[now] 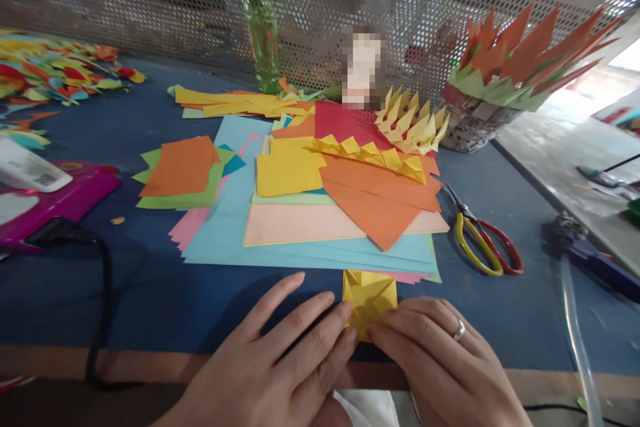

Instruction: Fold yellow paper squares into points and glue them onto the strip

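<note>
A small square of folded yellow paper lies near the table's front edge, with creased flaps on its upper face. My left hand holds its left edge by thumb and index finger, the other fingers spread over the blue tabletop. On the lower right corner, the fingers of my right hand are bent and pressed together; a ring is on one of them. Fingertips hide the square's lower corners. Just beyond it is a stack of coloured paper sheets, topped by yellow squares and a folded yellow strip.
Scissors and a blue tool resembling a glue gun lie right. Behind stand a green bottle, a spiky yellow paper piece and a pot of paper leaves. Left are orange and green squares and a magenta device.
</note>
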Tool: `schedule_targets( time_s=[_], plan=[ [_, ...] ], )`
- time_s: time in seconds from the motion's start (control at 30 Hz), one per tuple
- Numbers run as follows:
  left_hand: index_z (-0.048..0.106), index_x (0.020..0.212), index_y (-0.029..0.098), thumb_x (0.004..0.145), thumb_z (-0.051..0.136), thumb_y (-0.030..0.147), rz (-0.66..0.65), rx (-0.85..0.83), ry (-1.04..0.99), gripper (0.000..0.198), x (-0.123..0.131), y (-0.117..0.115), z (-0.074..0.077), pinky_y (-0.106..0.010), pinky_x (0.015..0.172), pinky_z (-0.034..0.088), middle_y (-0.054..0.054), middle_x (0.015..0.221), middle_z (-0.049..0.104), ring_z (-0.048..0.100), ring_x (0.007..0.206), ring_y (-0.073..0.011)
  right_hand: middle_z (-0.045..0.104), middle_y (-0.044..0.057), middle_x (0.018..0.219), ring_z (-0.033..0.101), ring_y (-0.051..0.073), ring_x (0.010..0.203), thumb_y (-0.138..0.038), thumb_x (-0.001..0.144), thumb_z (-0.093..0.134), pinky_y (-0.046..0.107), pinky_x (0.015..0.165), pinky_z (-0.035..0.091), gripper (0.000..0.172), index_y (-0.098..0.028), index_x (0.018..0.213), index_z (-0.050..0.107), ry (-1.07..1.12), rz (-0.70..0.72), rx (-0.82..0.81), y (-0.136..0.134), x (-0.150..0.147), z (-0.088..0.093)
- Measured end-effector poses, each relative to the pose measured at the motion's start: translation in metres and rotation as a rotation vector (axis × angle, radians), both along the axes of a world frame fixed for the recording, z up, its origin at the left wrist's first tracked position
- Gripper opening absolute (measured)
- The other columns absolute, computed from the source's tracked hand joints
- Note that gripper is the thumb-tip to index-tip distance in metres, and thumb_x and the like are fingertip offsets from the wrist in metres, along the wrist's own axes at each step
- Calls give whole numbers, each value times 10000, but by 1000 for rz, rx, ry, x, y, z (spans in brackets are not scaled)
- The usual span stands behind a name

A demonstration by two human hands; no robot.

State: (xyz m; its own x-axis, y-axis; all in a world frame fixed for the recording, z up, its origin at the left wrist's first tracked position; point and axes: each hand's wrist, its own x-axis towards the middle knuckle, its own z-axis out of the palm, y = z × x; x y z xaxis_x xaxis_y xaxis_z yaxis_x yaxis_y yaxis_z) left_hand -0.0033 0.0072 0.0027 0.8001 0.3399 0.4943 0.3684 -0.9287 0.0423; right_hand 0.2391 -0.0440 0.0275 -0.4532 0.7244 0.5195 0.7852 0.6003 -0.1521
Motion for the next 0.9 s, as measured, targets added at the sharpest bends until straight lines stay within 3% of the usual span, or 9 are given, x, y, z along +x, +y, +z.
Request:
schedule_targets(
  time_s=[0.27, 0.4, 0.53, 0.63, 0.77, 0.9],
  plan=[
    [688, 1239, 139, 976, 552, 147, 50, -22, -32, 296, 6, -10, 1, -463, 1301, 154, -28, 1261, 733, 574, 1284, -186, 797, 30, 992, 723, 157, 876, -116, 895, 663, 268, 782, 607, 199, -147, 1066, 760, -62, 0, 37, -11, 7, -4],
    [664, 1296, 157, 1025, 515, 274, 56, -20, -61, 330, 10, -10, -3, -494, 1297, 144, -36, 1256, 733, 582, 1271, -203, 798, 9, 984, 728, 152, 861, -165, 897, 689, 283, 797, 599, 188, -161, 1069, 766, -60, -17, 51, -14, 6, -9],
    [675, 1279, 188, 1004, 538, 269, 68, 20, -3, 318, 14, -4, -6, -485, 1302, 94, -4, 1232, 740, 601, 1216, -184, 795, -4, 976, 719, 148, 862, -138, 891, 673, 292, 802, 577, 189, -178, 1049, 768, -20, -44, 51, -15, 4, -11],
    [684, 1256, 176, 981, 545, 242, 80, 36, -14, 315, 15, -4, -6, -479, 1301, 110, -5, 1220, 745, 593, 1220, -180, 796, -3, 974, 706, 150, 878, -217, 935, 660, 305, 834, 554, 166, -191, 1060, 765, 5, -95, 74, -14, 3, -10],
    [702, 1217, 187, 977, 537, 235, 76, 30, -41, 295, 15, -10, -9, -496, 1297, 126, 2, 1221, 745, 587, 1239, -186, 804, -22, 1033, 688, 167, 936, -419, 980, 629, 326, 854, 517, 268, -236, 1117, 771, -104, -100, 135, -11, 7, -11],
    [694, 1232, 187, 974, 542, 217, 109, -13, -53, 301, 14, -13, -10, -473, 1295, 143, -2, 1245, 738, 571, 1275, -180, 799, -63, 1069, 668, 177, 960, -399, 941, 691, 341, 871, 489, 227, -282, 1117, 775, -157, -121, 158, -12, 10, -14]
  ],
)
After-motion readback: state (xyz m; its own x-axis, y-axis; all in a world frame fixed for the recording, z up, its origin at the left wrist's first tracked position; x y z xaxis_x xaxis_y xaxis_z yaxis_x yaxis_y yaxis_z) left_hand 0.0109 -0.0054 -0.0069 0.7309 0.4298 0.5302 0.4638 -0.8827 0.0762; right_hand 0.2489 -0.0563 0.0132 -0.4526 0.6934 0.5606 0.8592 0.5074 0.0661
